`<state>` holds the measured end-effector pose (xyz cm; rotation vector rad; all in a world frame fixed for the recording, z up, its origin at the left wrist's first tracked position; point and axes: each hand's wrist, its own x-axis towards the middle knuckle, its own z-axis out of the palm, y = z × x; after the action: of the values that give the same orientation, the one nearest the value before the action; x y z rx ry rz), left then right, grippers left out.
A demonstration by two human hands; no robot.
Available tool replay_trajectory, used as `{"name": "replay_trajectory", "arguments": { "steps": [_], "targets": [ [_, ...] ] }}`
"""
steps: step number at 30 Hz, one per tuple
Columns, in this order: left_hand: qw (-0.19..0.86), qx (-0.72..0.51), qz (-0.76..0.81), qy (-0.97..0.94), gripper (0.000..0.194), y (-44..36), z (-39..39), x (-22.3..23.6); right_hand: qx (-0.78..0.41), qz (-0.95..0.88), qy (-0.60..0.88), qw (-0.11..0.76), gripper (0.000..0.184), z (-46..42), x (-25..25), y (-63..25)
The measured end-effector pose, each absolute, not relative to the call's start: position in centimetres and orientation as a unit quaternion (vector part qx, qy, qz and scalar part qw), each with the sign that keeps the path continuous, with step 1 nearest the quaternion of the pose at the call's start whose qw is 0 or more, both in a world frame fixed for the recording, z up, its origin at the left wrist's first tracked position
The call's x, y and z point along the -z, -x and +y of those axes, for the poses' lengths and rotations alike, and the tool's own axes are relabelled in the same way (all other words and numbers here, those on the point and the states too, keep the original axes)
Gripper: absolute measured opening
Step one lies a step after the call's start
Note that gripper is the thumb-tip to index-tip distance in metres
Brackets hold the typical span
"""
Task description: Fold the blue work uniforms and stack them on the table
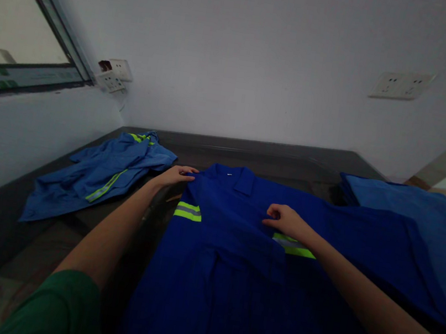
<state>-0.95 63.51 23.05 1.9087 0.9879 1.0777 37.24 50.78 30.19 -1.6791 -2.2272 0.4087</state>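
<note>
My left hand pinches the blue garment left of its collar; my right hand hovers nearer right, parted.

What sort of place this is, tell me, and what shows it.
Indoors, perhaps a small workroom, though a home room is possible: a dark table below wall sockets, and a blue collared garment with bright stripes, like workwear, spread on it.

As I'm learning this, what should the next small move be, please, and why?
Perhaps bring the right hand to the sleeve and fold it inward: it lies outstretched, while the left hand is at the other shoulder of the dark-blue garment.
</note>
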Motion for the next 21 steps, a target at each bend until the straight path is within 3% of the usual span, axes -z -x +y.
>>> {"name": "replay_trajectory", "arguments": {
  "steps": [3, 6, 9, 14, 16, 21],
  "targets": [
    [0.322, -0.468, 0.393, -0.722, 0.050, 0.1, 64.3, -23.5, -0.213, -0.742, 0.565, 0.291, 0.018, 49.5, -31.0, -37.3],
    [0.277, -0.494, 0.388, -0.727, 0.043, -1.2, 65.5, -24.3, -0.338, -0.647, 0.552, 0.403, 0.032, 47.4, -31.0, -36.9],
    [0.207, -0.451, 0.378, -0.782, 0.038, -2.4, 66.4, -25.1, -0.433, -0.600, 0.547, 0.392, 0.056, 45.6, -30.1, -36.4],
    [0.114, -0.333, 0.405, -0.844, 0.031, -2.7, 67.1, -25.1, -0.321, -0.640, 0.583, 0.384, 0.094, 44.5, -28.0, -36.2],
    [0.107, -0.313, 0.413, -0.848, 0.026, -2.6, 67.2, -24.7, -0.292, -0.675, 0.553, 0.393, 0.095, 44.4, -27.8, -36.1],
    [0.061, -0.273, 0.460, -0.843, 0.018, -2.7, 67.2, -23.5, -0.188, -0.715, 0.525, 0.423, 0.066, 44.2, -28.9, -35.9]
  ]
}}
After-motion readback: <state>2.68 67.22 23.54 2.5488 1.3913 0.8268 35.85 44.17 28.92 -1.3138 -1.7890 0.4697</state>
